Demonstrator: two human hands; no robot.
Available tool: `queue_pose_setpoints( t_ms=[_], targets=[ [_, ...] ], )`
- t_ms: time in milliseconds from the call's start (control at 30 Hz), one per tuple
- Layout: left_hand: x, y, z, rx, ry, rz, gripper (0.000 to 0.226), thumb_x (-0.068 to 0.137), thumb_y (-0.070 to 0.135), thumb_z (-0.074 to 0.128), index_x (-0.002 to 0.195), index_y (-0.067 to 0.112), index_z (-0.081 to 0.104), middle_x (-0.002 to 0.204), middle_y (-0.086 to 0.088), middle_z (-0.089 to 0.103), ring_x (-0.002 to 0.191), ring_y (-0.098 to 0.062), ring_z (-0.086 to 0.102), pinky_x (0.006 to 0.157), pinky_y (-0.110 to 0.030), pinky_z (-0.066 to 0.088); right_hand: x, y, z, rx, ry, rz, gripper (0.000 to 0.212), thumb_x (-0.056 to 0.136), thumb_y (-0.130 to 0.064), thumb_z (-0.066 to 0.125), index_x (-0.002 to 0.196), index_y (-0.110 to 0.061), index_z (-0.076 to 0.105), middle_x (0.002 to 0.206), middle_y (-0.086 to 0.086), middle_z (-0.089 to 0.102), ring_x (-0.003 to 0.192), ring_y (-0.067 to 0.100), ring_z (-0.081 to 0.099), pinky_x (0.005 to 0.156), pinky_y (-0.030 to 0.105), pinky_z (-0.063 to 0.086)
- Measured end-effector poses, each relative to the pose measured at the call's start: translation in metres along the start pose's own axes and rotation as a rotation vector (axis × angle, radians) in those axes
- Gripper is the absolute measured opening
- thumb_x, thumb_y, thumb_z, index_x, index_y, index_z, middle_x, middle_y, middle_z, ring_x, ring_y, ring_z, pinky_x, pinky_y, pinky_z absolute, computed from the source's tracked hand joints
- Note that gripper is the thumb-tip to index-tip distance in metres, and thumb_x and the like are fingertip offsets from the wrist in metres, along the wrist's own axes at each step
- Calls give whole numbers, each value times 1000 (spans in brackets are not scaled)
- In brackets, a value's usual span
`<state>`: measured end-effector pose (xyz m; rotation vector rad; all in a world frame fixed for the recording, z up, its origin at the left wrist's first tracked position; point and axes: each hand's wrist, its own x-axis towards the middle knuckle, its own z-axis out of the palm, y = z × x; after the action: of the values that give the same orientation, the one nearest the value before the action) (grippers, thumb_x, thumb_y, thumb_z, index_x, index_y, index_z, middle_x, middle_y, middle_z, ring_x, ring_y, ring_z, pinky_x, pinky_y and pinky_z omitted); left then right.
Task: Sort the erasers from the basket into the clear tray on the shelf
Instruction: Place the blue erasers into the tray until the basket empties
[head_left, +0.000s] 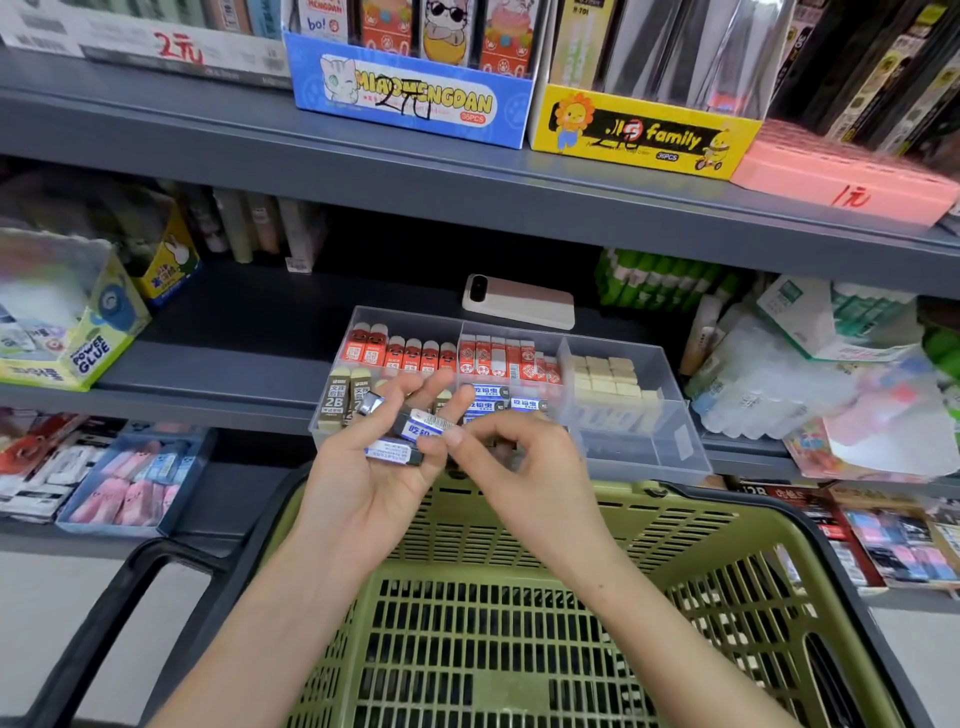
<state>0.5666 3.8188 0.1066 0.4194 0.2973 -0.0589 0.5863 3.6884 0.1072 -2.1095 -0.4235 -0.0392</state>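
My left hand (363, 467) is palm up above the far rim of the green basket (519, 597), holding a few blue-and-white sleeved erasers (395, 451) in its curled fingers. My right hand (519, 467) pinches the end of one of these erasers (423, 425) between thumb and forefinger. Just behind the hands, on the middle shelf, sits the clear tray (639, 447). Its compartments hold red erasers (415, 353), 2B erasers (337, 400), blue-sleeved erasers (511, 405) and cream ones (608, 379). I see no erasers on the visible basket floor.
A pink-and-white phone (519, 301) lies on the shelf behind the tray. A glue box (88, 353) stands at left, green glue sticks (660, 280) and plastic packets (779, 384) at right. Blue (415, 104) and yellow (639, 135) display boxes fill the shelf above.
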Motion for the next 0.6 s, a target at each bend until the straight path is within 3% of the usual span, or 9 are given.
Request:
queue_pose_setpoints(
  t_ms=[133, 233, 333, 433, 533, 600],
  targets=[
    [2, 0, -5, 108, -50, 39, 23, 81, 16, 52, 100, 7, 60, 112, -11, 70, 91, -26, 71, 46, -19, 50, 1, 0, 0, 209, 13, 32, 12, 86, -26, 65, 77, -20, 68, 69, -16, 61, 63, 1, 43, 64, 19, 38],
    [4, 0, -8, 294, -83, 105, 26, 85, 25, 51, 103, 10, 62, 113, -9, 70, 77, -20, 71, 45, -21, 48, 7, 3, -19, 361, 50, 51, 8, 88, -23, 63, 81, -18, 63, 73, -13, 60, 71, 7, 53, 67, 16, 43],
    [6, 2, -10, 389, -81, 130, 33, 87, 36, 49, 102, 9, 62, 82, -6, 68, 58, -17, 63, 39, -17, 39, 18, 12, -49, 411, 148, 89, 5, 88, -15, 62, 86, -11, 61, 72, -5, 66, 69, 7, 62, 63, 13, 46],
    [7, 3, -11, 389, -86, 108, 39, 88, 44, 45, 91, 12, 67, 62, 0, 46, 44, -8, 37, 34, -15, 27, 27, 28, -68, 135, 89, 117, 6, 89, -17, 61, 85, -14, 63, 68, -1, 68, 65, 5, 65, 62, 13, 46],
    [6, 4, -11, 330, -133, 52, 50, 90, 49, 40, 91, 10, 71, 63, -1, 44, 47, -9, 33, 36, -17, 25, 33, 42, -72, -178, -20, 150, 10, 89, -26, 60, 81, -21, 65, 73, -7, 69, 76, 9, 65, 65, 12, 44],
    [6, 5, -11, 280, -163, 15, 50, 92, 42, 39, 99, 6, 72, 67, -4, 47, 50, -11, 36, 41, -19, 24, 35, 45, -71, -256, -37, 140, 13, 90, -30, 59, 80, -24, 66, 74, -11, 68, 78, 6, 64, 66, 14, 42]
  ],
)
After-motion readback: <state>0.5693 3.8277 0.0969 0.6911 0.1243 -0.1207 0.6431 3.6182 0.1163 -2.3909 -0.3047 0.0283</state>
